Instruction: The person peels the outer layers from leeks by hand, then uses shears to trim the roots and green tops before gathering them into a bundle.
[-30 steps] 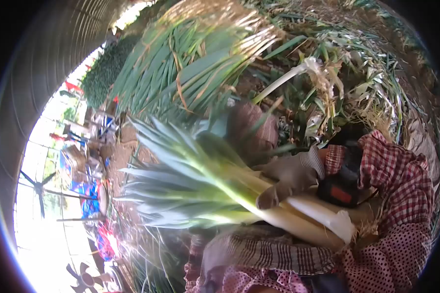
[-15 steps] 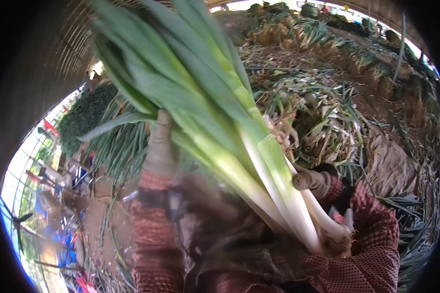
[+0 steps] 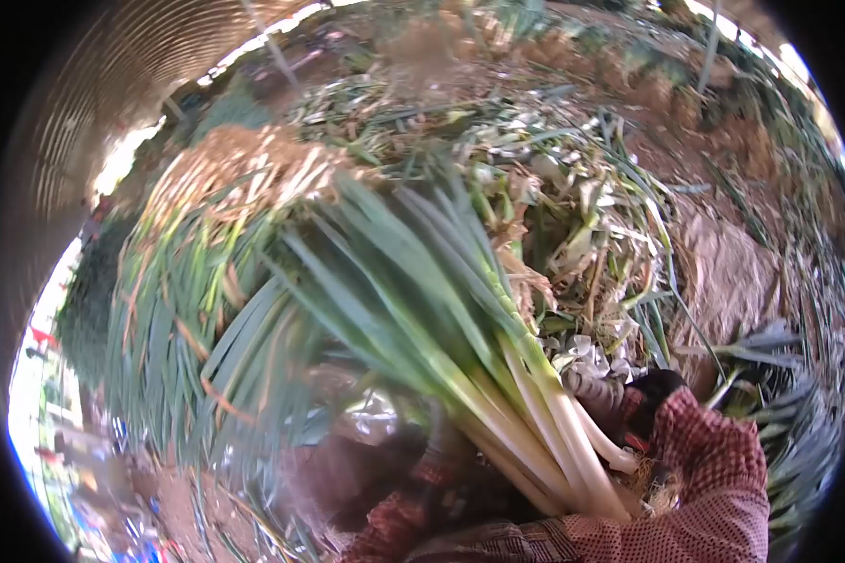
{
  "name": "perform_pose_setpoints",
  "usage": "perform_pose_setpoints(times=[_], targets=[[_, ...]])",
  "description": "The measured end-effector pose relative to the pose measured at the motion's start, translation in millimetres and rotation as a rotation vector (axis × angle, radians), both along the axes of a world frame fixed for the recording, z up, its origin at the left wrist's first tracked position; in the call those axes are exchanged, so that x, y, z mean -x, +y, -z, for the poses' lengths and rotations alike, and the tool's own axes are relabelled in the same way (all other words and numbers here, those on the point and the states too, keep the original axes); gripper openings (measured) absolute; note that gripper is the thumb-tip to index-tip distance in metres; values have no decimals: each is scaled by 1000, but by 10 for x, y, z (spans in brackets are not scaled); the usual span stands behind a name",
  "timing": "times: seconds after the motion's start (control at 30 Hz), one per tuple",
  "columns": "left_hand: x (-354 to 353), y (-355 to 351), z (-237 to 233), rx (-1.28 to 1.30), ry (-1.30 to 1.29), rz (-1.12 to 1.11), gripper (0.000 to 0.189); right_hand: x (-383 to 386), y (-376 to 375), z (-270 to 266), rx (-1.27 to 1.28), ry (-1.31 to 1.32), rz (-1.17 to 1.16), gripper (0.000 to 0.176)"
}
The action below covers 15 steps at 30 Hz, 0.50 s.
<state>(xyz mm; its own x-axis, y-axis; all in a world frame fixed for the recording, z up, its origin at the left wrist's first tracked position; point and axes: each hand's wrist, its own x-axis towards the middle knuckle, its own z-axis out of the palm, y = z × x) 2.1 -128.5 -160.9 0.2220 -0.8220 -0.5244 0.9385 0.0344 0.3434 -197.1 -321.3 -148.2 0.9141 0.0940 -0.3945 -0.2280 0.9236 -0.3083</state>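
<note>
A bundle of large green onions lies slanted across my lap, white stalks and roots at lower right, green leaves fanned toward the upper left. My right hand, gloved, is wrapped round the right side of the white stalks; its fingertips are partly behind them. My left hand, also gloved, is blurred at the left underside of the bundle, close to the stalks, and its fingers cannot be made out.
A big heap of green onions with its roots upward stands at the left. Beyond the bundle lies a pile of trimmed leaves and peelings. A brown sheet and more onion leaves are on the right.
My left hand has dropped from the leaves to beneath the bundle's left side. The leaves have come down lower, and the view has swung so more of the left heap shows.
</note>
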Motion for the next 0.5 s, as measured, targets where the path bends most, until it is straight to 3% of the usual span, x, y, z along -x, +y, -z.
perform_pose_setpoints(times=[0.13,0.23,0.33,0.37,0.43,0.5], targets=[[-818,-132,1,-33,-209,52,73,-381,184,78,235,8,99,70],[-1378,-605,-146,-80,-419,84,71,-837,406,107,415,31,178,75],[-1611,-1033,-512,-104,-614,59,69,-1030,516,-139,607,-45,272,80],[-1660,-1154,-642,-105,-681,48,68,-1025,515,-260,691,-117,332,93],[-1666,-1390,-970,-83,-778,42,67,-874,526,-618,722,-89,372,92],[-1511,-1709,-1287,-19,-874,43,65,-385,317,-989,766,-240,328,99]])
